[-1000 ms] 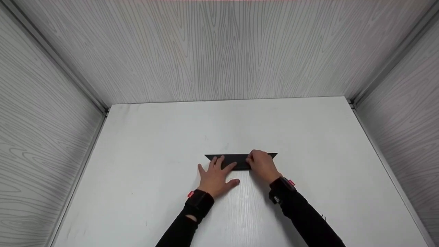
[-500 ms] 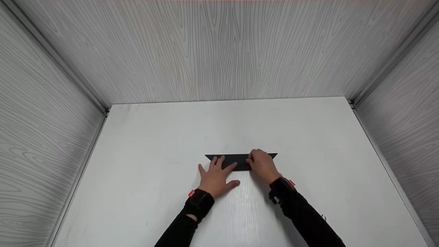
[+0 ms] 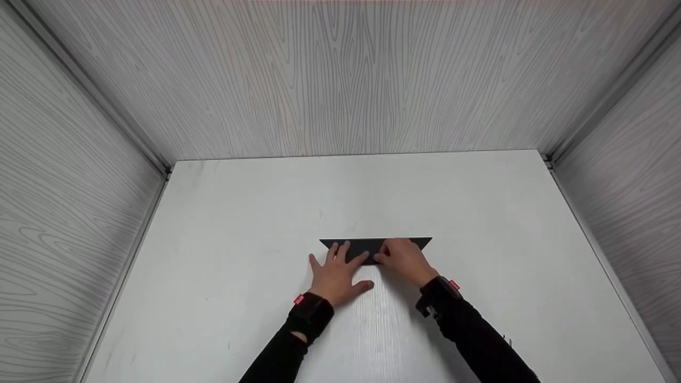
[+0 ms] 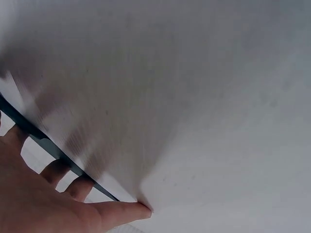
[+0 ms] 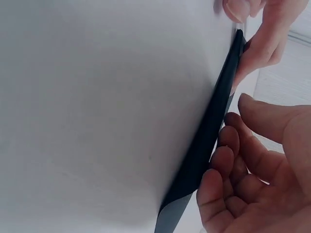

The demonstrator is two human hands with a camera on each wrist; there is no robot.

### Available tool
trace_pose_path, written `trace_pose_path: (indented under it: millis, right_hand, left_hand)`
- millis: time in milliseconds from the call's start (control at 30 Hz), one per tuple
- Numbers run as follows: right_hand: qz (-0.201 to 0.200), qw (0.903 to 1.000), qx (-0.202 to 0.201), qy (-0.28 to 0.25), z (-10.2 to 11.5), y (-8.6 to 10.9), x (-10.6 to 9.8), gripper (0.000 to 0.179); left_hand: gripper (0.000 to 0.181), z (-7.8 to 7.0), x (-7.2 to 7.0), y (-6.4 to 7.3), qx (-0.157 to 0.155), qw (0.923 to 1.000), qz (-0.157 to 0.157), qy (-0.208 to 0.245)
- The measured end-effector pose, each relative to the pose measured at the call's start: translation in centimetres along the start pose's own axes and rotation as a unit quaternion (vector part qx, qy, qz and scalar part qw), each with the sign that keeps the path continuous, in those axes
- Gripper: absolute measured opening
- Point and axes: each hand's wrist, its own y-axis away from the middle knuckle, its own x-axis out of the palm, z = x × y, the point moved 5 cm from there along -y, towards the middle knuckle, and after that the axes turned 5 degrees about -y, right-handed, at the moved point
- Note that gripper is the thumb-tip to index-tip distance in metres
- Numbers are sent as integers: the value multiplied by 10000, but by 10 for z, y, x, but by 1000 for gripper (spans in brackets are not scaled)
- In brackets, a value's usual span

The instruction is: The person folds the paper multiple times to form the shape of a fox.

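Note:
A black sheet of folded paper (image 3: pixel 367 246), long and trapezoid with pointed ends, lies on the white table (image 3: pixel 255 213). My left hand (image 3: pixel 332 279) rests with spread fingers on its left half, the thumb on the bare table nearer me. My right hand (image 3: pixel 407 260) touches the paper right of the middle, its fingers curled inward. In the right wrist view, the curled fingers of the right hand (image 5: pixel 262 165) sit along the paper's slightly raised edge, the thumb tip apart from them. The left wrist view shows the paper (image 4: pixel 51 148) under the left fingers.
Grey wood-grain panels wall in the table: a back panel (image 3: pixel 340 80), a left panel (image 3: pixel 64 202) and a right panel (image 3: pixel 628 175). Black bands (image 3: pixel 310 315) circle both wrists over dark sleeves.
My right hand has slid a little to the left and toward me over the paper. The left hand keeps its place, and the paper stays where it was.

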Motion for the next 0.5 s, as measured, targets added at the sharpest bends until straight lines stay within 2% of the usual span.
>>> trace_pose_path:
  millis: [167,333,500]
  right_hand:
    - [113,9999,40,82,-1,0,2,18]
    - [163,9998,14,106,-2,-1,2,18]
    - [206,9997,83,136,-2,-2,3,17]
  left_hand:
    - [74,1,3,0,36,10000,16,-39]
    - [74,1,2,1,95,9999,-98,-72]
    - [74,1,0,2,93,9999,-37,-14]
